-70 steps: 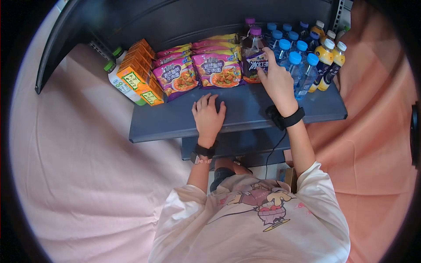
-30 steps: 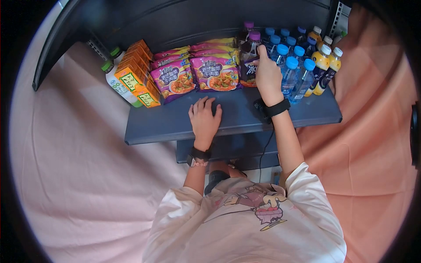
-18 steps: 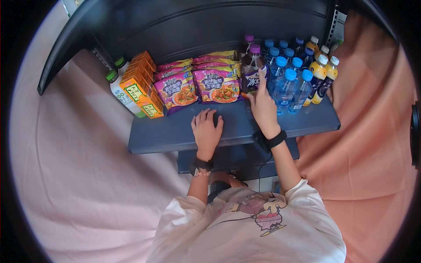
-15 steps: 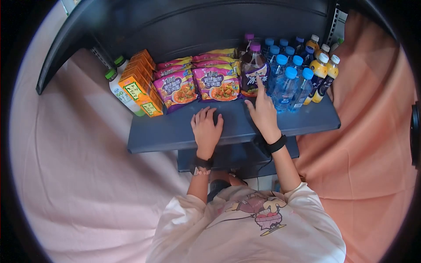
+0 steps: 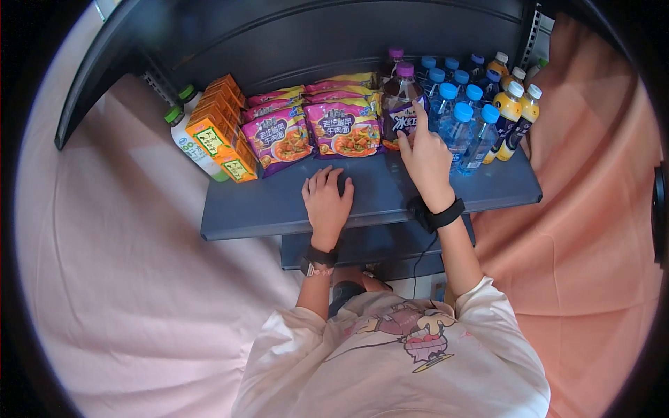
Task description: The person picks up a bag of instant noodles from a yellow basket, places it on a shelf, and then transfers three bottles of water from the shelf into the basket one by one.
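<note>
My left hand point(image 5: 327, 200) rests palm down on the dark grey shelf point(image 5: 258, 209), fingers spread, in front of the purple instant noodle packs point(image 5: 345, 131). In front of the large dark drink bottle point(image 5: 403, 90) with a purple cap is my right hand point(image 5: 428, 166). Its index finger is stretched out over the bottle's label and the thumb stands apart, with nothing seen in its grasp. The finger hides part of that label. Clear water bottles point(image 5: 456, 132) with blue caps stand just to the right of this hand.
Orange cartons point(image 5: 223, 143) and white bottles with green caps point(image 5: 195, 150) line the left end of the shelf. Yellow-and-dark bottles point(image 5: 507, 118) stand at its right end. Behind rises a dark back panel point(image 5: 300, 42); a lower shelf point(image 5: 376, 244) sits beneath.
My right hand has shifted a little to the right and farther in, its index fingertip now higher across the dark bottle. My left hand has stayed in place.
</note>
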### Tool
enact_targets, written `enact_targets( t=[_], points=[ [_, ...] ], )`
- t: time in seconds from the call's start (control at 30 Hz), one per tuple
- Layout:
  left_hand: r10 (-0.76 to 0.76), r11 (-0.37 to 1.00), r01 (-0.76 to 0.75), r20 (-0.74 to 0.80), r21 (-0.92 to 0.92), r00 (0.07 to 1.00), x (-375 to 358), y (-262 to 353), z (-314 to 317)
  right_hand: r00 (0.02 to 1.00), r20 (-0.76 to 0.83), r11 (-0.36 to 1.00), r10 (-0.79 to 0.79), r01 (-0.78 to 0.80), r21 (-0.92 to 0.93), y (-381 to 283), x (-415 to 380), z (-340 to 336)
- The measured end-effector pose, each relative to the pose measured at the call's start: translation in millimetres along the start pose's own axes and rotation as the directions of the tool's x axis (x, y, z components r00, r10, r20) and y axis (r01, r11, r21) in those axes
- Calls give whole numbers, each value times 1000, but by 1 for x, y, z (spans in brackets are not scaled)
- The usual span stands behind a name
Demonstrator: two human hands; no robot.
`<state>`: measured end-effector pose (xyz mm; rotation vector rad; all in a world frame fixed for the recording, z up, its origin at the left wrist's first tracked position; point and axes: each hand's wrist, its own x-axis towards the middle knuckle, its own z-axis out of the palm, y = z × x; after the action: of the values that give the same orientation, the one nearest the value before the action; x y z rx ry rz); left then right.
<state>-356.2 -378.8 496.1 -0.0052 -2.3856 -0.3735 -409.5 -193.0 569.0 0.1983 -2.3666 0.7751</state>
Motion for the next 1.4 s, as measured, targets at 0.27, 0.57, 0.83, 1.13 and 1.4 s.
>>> enact_targets(
  t=[0.27, 0.57, 0.83, 1.13, 1.4],
  points=[
    [-19, 1000, 19, 14, -13, 1000, 0, 2, -1, 999, -37, 1000, 8, -8, -6, 4, -4, 11],
    [-32, 999, 32, 21, -13, 999, 4, 3, -3, 990, -95, 814, 99, -26, 580, 13, -19, -5],
    [-7, 999, 13, 124, -45, 992, 8, 9, -7, 874, -388, 907, 292, -123, 404, 106, -43, -33],
    [102, 583, 492, 659, -646, 745, 13, 124, 14, 927, -168, 848, 336, -220, 482, 125, -63, -15],
    [324, 414, 513, 648, -752, 689, 47, 148, 24, 927, -111, 791, 358, -238, 564, 138, -58, -10]
  ],
)
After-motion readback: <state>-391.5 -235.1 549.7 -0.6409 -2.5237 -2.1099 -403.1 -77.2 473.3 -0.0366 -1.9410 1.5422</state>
